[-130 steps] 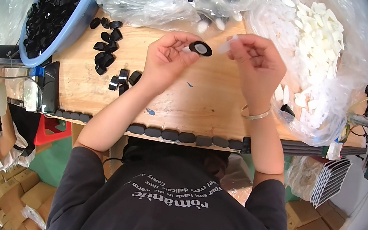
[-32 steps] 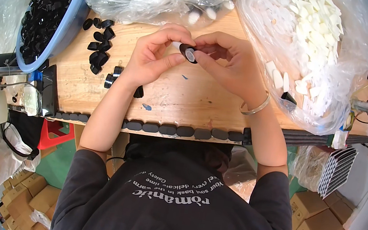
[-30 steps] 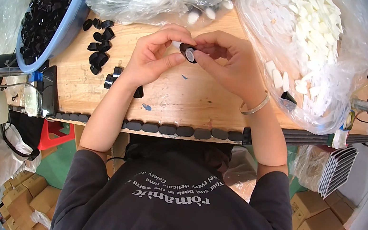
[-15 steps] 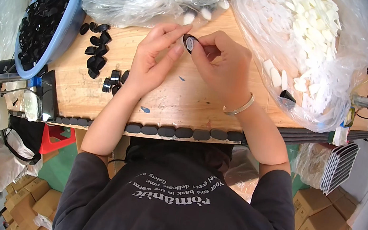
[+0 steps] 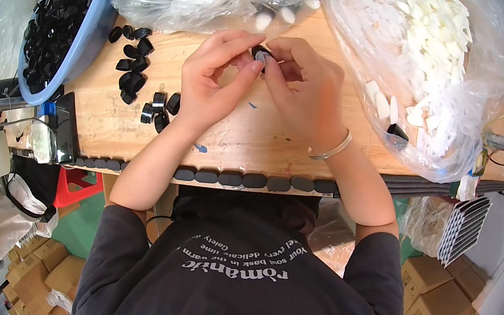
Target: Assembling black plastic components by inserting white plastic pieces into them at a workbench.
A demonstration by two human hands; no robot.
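Over the middle of the wooden table [image 5: 228,144], a small black oval cap [image 5: 260,51] with a pale inner face is held up between both hands. My left hand [image 5: 217,79] pinches it from the left, thumb pressed against the pale face. From the other side my right hand [image 5: 302,89], with a bangle at the wrist, grips it between thumb and curled fingers. Fingertips hide part of the cap. Left of my left hand, several loose black caps [image 5: 132,81] lie in a loose group, with a few more black caps [image 5: 158,103] by the forearm.
A blue basin [image 5: 100,41] full of black pieces stands at the left. At the back, a clear plastic bag [image 5: 177,4] holds black and white pieces. White oval pieces [image 5: 437,48] fill another bag at the right. Dark oval pieces [image 5: 230,178] line the front edge.
My left hand has shifted slightly and its thumb has come onto the pale face of the cap. My right hand still holds the cap, now more covered by fingers.
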